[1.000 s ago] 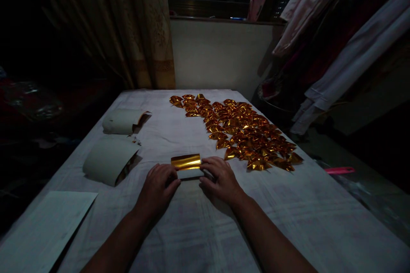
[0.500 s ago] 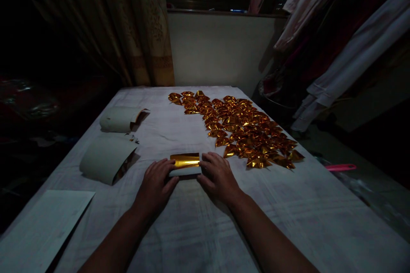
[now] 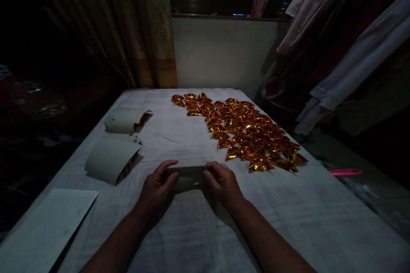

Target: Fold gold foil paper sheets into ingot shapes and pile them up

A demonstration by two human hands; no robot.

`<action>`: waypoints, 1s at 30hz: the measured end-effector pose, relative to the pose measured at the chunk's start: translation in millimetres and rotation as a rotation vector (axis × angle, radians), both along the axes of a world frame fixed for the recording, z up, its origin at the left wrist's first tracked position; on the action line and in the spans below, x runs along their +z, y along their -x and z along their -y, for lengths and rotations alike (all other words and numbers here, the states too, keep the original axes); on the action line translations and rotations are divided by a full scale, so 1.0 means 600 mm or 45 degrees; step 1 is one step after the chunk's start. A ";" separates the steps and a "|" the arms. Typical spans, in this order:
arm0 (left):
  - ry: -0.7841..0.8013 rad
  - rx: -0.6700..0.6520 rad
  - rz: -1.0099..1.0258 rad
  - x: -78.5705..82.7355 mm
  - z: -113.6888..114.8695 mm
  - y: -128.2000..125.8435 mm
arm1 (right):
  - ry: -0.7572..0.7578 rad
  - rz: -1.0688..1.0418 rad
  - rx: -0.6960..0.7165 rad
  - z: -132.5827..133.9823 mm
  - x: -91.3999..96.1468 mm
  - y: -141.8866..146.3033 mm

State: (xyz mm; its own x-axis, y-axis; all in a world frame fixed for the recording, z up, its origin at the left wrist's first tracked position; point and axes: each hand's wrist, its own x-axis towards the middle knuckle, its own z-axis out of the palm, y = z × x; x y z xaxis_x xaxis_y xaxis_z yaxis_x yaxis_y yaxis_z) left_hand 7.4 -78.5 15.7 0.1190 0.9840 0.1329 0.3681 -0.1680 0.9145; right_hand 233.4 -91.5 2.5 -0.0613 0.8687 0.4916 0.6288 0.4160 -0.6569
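Between my two hands is a small folded sheet of foil paper (image 3: pixel 188 178), raised a little off the cloth. Its dull grey side faces me and the gold side is hidden. My left hand (image 3: pixel 159 184) pinches the left end between thumb and fingers. At the opposite end, my right hand (image 3: pixel 221 181) grips it the same way, thumb towards me. Right of and beyond my hands lie many folded gold foil pieces (image 3: pixel 235 123), crowded together and shiny, with pointed ends.
A white checked cloth (image 3: pixel 192 239) covers the table. On its left side are two curled grey sheets (image 3: pixel 110 160) and a flat pale stack of paper (image 3: pixel 51 222). Behind hang a curtain (image 3: pixel 153 30) and, at right, some clothes (image 3: pixel 352 59). A pink handle (image 3: pixel 346 172) shows beyond the right edge.
The foil paper has been lifted and tipped, so its gold face no longer shows. My fingers have gone from resting flat on its ends to pinching them. The view has shifted slightly.
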 end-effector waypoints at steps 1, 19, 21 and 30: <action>-0.001 0.001 0.018 0.002 0.000 -0.001 | 0.043 -0.034 -0.025 0.002 0.001 0.002; 0.134 0.100 0.141 -0.007 -0.013 -0.001 | 0.323 -0.218 -0.082 0.004 0.002 0.008; 0.080 0.135 0.085 -0.014 -0.016 -0.002 | 0.310 -0.208 -0.055 0.004 0.000 0.008; -0.145 0.073 -0.179 -0.011 -0.081 -0.023 | 0.067 0.088 0.107 0.000 -0.018 -0.001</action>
